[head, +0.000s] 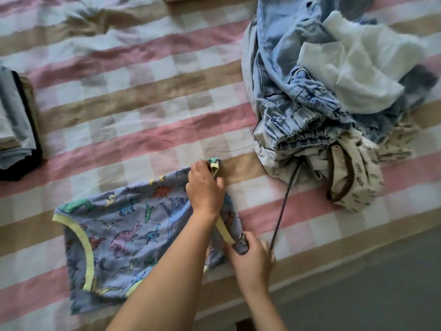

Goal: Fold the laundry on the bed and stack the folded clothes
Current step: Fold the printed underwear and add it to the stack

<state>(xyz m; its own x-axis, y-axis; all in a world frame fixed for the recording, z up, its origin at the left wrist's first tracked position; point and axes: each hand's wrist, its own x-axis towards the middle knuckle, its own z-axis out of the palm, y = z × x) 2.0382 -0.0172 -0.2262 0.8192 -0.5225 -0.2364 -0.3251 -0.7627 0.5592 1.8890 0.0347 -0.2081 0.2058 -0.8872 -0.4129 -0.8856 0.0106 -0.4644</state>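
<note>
A blue dinosaur-print top (124, 235) with yellow trim lies flat on the checked bed near its front edge. My left hand (205, 187) pinches its far right corner by the yellow-trimmed edge. My right hand (253, 256) grips the near right corner, fingers curled round the fabric. A heap of unfolded laundry (322, 96) sits at the right: light denim, a white garment and a beige printed piece. A stack of folded clothes (16, 125) stands at the left edge.
The pink, beige and white checked bedsheet (148, 111) lies between stack and heap. A dark drawstring cord (284, 206) trails from the heap toward my right hand. The bed's front edge and grey floor (381, 283) show at bottom right.
</note>
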